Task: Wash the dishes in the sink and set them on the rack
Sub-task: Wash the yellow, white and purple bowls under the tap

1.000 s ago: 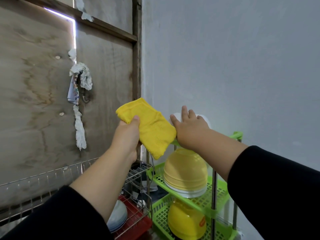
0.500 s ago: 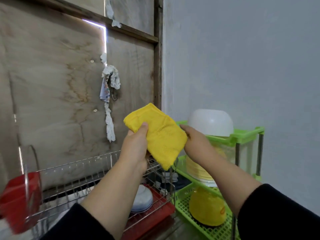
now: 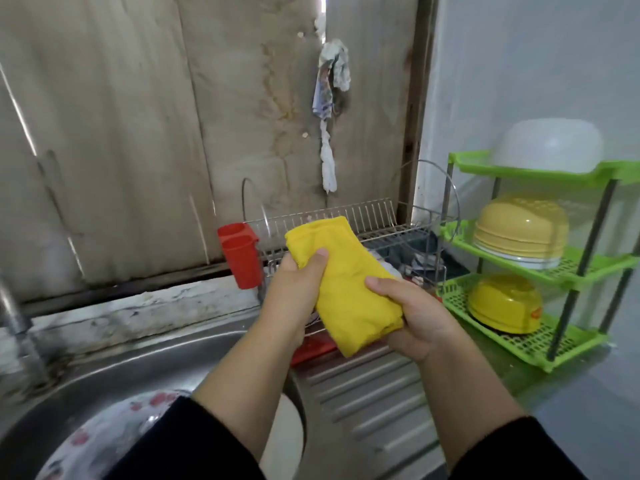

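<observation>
A folded yellow cloth [image 3: 346, 282] is held between both hands over the drainboard. My left hand [image 3: 294, 292] grips its upper end with the thumb on top. My right hand [image 3: 415, 317] curls round its lower end. A white bowl [image 3: 550, 143] sits upside down on the top shelf of the green rack [image 3: 540, 174]. Yellow bowls [image 3: 519, 230] are stacked on the middle shelf, and another yellow bowl [image 3: 502, 301] is on the bottom shelf. The steel sink [image 3: 114, 368] at lower left holds a patterned dish [image 3: 90, 441], partly hidden by my left sleeve.
A wire dish rack [image 3: 374, 223] with a red cutlery cup [image 3: 240, 254] and red tray stands behind my hands against the wooden wall. A tap [image 3: 17, 327] rises at far left. A rag [image 3: 329, 109] hangs on the wall. The ribbed drainboard [image 3: 367, 403] lies below my hands.
The view has tilted down, bringing the sink into sight. My right hand left the white bowl on the top shelf and took hold of the cloth's lower end; both hands dropped lower.
</observation>
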A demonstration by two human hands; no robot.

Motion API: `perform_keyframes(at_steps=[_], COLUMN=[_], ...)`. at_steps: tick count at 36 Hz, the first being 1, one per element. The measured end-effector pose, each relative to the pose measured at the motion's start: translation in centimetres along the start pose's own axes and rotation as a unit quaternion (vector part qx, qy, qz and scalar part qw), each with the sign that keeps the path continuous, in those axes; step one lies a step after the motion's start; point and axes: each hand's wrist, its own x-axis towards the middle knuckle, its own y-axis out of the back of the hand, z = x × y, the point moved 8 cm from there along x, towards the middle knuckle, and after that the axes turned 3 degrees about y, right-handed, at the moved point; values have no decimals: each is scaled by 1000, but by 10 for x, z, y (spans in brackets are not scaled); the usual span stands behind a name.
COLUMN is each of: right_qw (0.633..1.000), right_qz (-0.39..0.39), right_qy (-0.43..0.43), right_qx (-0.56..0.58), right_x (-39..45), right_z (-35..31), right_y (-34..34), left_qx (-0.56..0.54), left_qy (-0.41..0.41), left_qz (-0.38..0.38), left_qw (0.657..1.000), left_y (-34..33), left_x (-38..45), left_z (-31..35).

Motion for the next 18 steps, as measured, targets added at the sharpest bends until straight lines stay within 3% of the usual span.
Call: perform_keyframes(at_steps=[5, 11, 18], right_qw=[999, 994, 987], right_qz=[14, 74, 124], right_qy=[-37, -72, -102], right_qx=[-3, 29, -18], right_x=[-8, -14, -12], right_z=[54, 104, 162], right_y=[-21, -27, -11], left_qx=[92, 152, 180], left_qy=[11, 86, 139], left_qz=[25, 40, 185], left_qw=[995, 984, 956], left_y=[54, 116, 197], left_x=[-27, -56, -80], left_z=[-12, -42, -103])
